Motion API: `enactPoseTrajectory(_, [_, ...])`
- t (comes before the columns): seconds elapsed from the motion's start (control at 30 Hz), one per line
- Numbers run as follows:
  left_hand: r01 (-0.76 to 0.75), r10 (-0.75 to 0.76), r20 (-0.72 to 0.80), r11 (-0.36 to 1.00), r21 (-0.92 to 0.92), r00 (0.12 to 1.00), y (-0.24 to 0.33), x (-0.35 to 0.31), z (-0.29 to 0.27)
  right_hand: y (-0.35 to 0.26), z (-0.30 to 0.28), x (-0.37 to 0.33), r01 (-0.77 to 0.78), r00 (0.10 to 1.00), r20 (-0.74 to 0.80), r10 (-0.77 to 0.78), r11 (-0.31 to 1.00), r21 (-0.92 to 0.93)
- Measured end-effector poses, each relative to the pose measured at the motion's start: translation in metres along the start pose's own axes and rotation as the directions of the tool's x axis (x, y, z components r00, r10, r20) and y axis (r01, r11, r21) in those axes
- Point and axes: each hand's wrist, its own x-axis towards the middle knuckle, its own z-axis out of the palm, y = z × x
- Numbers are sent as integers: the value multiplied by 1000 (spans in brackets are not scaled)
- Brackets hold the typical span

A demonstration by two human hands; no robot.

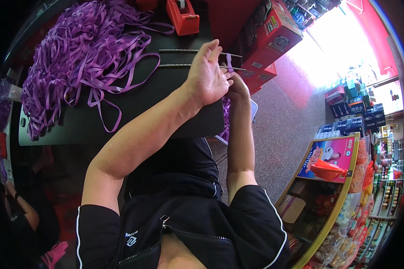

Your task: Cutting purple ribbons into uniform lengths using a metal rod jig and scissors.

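Black shirt (179, 215) closest, two metal rods (179, 50) beyond it.
Head view: the left hand (209, 81) is at the rods, palm showing, fingers partly bent; whether it grips anything, I cannot tell. Partly behind it is the right hand (239, 88), its fingers mostly hidden and its hold unclear. A purple strip (229, 62) spans both rods beside the fingers. Purple ribbon (81, 58) lies heaped at left on the black surface (184, 112), near a red tape dispenser (187, 24).
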Motion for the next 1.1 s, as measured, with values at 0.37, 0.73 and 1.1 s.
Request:
enactPoseTrajectory(0.37, [8,-8,26,1000,24,1000,1,-1,-2,-42,148,-43,-368,659,-134,-740,-162,-916])
enactPoseTrajectory(0.73, [14,-17,88,999,30,996,0,2,-3,-58,149,-32,-364,789,-114,-604,-309,-879])
enactPoseTrajectory(1.1, [-10,6,103,999,40,995,0,-1,0,-78,115,-25,-207,861,-145,-487,-77,-975])
